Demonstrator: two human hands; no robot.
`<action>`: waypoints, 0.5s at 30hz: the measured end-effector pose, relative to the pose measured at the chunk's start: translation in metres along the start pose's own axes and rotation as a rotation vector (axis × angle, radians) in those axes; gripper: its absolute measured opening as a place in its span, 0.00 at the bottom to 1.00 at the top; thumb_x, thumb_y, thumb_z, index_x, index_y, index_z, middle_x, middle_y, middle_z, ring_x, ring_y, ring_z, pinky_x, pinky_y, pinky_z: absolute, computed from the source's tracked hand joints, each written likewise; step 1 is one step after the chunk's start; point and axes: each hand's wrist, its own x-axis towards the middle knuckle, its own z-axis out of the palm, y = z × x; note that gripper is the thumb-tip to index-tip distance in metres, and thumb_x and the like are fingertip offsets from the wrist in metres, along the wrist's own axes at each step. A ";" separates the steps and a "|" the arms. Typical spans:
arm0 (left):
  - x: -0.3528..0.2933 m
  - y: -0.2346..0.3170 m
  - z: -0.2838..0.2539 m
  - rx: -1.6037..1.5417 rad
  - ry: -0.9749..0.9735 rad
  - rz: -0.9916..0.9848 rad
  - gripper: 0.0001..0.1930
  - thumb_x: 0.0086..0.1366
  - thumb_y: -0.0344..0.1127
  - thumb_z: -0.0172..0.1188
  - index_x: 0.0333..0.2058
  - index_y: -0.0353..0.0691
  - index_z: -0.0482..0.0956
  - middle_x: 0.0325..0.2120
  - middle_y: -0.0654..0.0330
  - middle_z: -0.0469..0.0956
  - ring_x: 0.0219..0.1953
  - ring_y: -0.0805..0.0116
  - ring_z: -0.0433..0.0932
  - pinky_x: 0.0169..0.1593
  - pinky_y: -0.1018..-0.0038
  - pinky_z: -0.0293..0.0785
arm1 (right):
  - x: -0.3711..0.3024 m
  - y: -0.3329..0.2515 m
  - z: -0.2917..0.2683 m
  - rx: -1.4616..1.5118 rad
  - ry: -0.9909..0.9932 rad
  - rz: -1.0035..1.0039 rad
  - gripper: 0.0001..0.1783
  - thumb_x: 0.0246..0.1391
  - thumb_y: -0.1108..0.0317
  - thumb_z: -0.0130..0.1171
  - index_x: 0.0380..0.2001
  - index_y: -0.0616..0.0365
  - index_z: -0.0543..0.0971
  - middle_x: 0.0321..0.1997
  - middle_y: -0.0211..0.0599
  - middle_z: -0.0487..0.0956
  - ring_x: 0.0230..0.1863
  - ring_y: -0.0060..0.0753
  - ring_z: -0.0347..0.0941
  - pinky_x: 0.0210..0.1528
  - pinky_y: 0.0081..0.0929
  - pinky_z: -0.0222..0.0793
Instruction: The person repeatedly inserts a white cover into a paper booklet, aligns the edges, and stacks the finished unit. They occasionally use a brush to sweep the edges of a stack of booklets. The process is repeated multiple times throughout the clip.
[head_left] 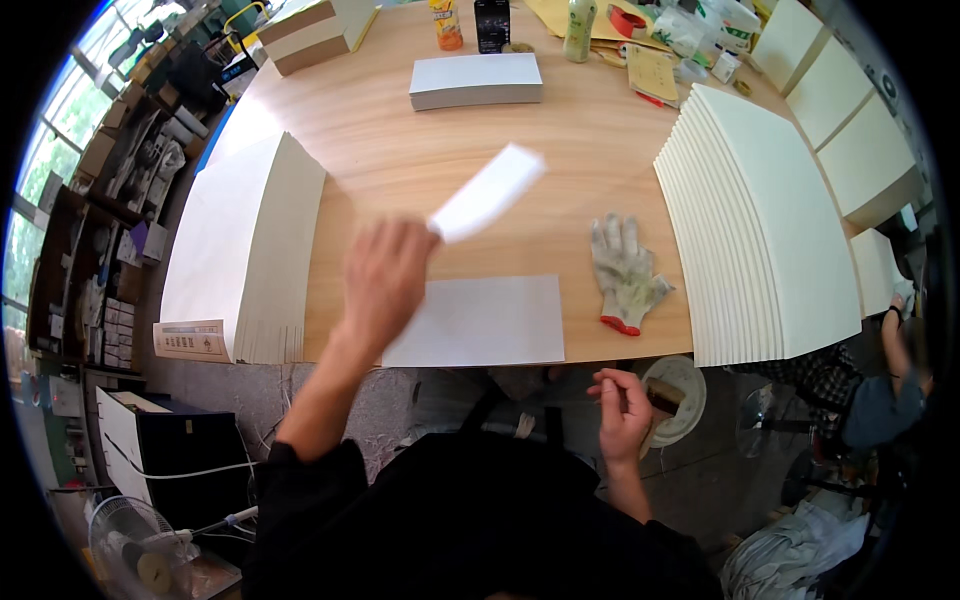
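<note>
My left hand (388, 275) is closed on one end of a white paper strip (490, 193), raised over the table and smeared by motion. Below it, a flat white sheet (480, 322) lies along the table's front edge, its left part hidden by my hand and wrist. My right hand (624, 418) hangs just off that edge, fingers curled in; whether anything is inside them is hidden. Right of the sheet rests a grey work glove (626, 272) with a red cuff. Toward the far side sits a stack of white strips (476, 82).
Tall paper stacks flank me, one on the left (225, 245) and a fanned one on the right (780, 225). A white bucket (686, 412) stands beside my right hand. Bottles (579, 30) and red tape (627, 22) lie at the back. Another person (880, 400) works at far right.
</note>
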 end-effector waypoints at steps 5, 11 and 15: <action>-0.116 0.039 0.018 -0.284 -0.216 0.047 0.06 0.61 0.30 0.63 0.37 0.42 0.81 0.38 0.62 0.79 0.40 0.61 0.78 0.45 0.64 0.72 | -0.004 0.027 0.022 0.066 -0.130 0.231 0.10 0.72 0.69 0.59 0.45 0.65 0.83 0.41 0.36 0.86 0.39 0.23 0.82 0.42 0.22 0.77; -0.117 0.034 0.024 -0.345 -0.194 0.051 0.06 0.60 0.30 0.66 0.37 0.42 0.81 0.36 0.63 0.79 0.37 0.62 0.78 0.43 0.65 0.72 | 0.005 0.036 0.026 0.282 -0.213 0.385 0.27 0.78 0.49 0.49 0.50 0.67 0.80 0.45 0.44 0.86 0.43 0.35 0.85 0.41 0.27 0.81; -0.125 0.035 0.019 -0.378 -0.172 0.073 0.05 0.61 0.30 0.66 0.36 0.43 0.81 0.35 0.64 0.79 0.36 0.62 0.78 0.42 0.66 0.71 | 0.011 0.032 0.030 0.595 -0.360 0.546 0.36 0.78 0.40 0.41 0.55 0.68 0.77 0.50 0.52 0.85 0.47 0.46 0.86 0.41 0.32 0.84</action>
